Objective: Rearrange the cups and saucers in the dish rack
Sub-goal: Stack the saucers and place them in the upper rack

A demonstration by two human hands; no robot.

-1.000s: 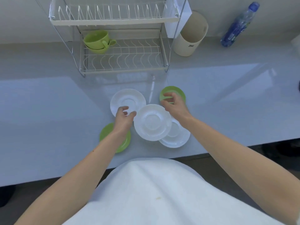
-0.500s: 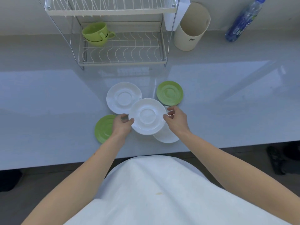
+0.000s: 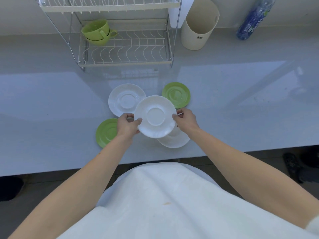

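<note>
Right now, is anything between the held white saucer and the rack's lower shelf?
Nothing visible blocks it. Both hands, left hand and right hand, hold the white saucer above the counter. The lower shelf is bare except for the green cups stacked at its left end.

Green cups point(image 3: 96, 31) block lower rack point(image 3: 124, 62) left; rest open.

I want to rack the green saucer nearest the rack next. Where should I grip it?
Take the green saucer by its thin raised rim, probably on its open right or far side. It lies flat, and the held white saucer crowds its near-left edge.
</note>
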